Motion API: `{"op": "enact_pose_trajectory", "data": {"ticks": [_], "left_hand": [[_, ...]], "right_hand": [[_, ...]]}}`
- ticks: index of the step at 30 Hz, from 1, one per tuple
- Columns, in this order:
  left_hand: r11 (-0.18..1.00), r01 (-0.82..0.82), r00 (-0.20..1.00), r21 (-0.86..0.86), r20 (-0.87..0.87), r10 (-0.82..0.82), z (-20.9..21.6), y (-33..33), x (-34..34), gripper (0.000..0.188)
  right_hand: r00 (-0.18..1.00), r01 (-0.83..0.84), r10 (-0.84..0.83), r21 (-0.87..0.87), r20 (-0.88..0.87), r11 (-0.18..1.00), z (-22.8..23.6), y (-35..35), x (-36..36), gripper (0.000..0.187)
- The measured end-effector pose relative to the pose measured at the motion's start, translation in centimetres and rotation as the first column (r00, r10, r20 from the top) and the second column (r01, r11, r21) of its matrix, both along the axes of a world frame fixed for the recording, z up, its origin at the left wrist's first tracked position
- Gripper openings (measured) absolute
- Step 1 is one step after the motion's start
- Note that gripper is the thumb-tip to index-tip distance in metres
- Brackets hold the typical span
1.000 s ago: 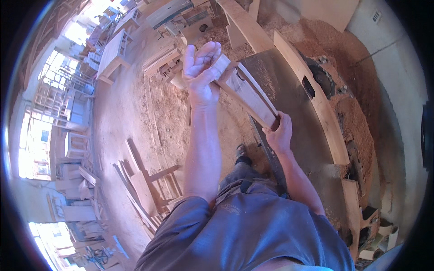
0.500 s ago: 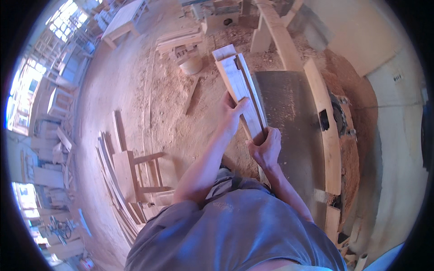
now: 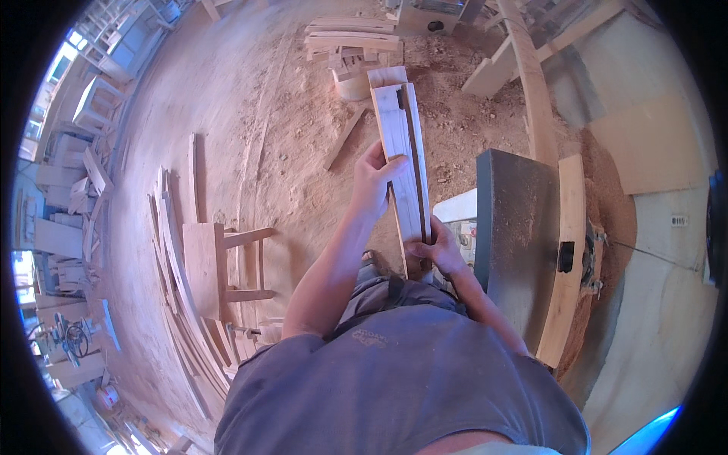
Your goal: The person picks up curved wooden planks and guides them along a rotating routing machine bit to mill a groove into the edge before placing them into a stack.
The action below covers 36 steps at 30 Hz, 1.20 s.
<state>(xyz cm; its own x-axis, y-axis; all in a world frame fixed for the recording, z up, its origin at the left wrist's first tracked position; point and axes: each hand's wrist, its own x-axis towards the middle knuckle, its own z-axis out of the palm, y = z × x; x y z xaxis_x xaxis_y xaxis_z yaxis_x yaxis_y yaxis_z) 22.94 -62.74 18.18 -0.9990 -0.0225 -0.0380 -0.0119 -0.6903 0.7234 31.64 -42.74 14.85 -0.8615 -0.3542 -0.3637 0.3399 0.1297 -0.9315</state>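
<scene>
In front of my body I hold a long pale wooden board (image 3: 406,163), its length pointing away from me. A groove runs along its right side, with a dark notch near the far end. Another wooden end (image 3: 388,76) sticks out just beyond it; I cannot tell whether it is a separate piece. My left hand (image 3: 373,180) is closed around the board's left edge about midway, thumb on top. Closer to me, my right hand (image 3: 441,250) grips the near right part, thumb across the face. The board's near end sits close to my waist.
To my right stands a dark-topped machine table (image 3: 519,220) with a wooden fence (image 3: 565,262) along it. On the left are a wooden stool (image 3: 203,265) and long strips (image 3: 176,273). Ahead, a bucket (image 3: 351,88) stands beside stacked boards (image 3: 353,34); an offcut (image 3: 345,139) lies on the sawdust-covered floor.
My view has shifted, and the machine table now sits farther to the right, its side showing. The board points straighter ahead and is nearer my waist. Both hands keep their hold.
</scene>
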Motion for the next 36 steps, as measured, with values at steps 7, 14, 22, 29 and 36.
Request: {"op": "enact_pose_trajectory", "data": {"ticks": [7,14,22,29,36], "left_hand": [[0.991,-0.112,0.993,0.068,0.049,0.109,-3.9,-4.6,-5.1,0.041],[0.982,-0.184,0.965,0.042,0.195,0.172,-6.6,-8.3,-13.4,0.042],[0.987,-0.156,0.907,-0.026,0.392,0.154,-9.0,-8.4,-24.4,0.044],[0.919,-0.318,0.782,0.231,0.613,0.117,-12.9,-6.8,-32.6,0.047],[0.835,-0.412,0.87,0.364,0.429,0.242,-15.4,-10.3,-42.5,0.06]], "right_hand": [[0.982,-0.073,0.104,-0.194,0.156,0.978,-3.7,-1.1,-4.8,0.072],[0.929,-0.052,0.147,-0.271,0.341,0.961,-6.1,-0.9,-12.2,0.063],[0.941,-0.054,0.105,-0.165,0.321,0.985,-6.1,-1.9,-28.1,0.058],[0.971,-0.163,0.146,0.078,0.188,0.984,-3.7,-1.6,-40.6,0.068],[0.947,0.228,-0.22,-0.009,0.235,0.974,-4.5,2.4,-48.1,0.065]]}}
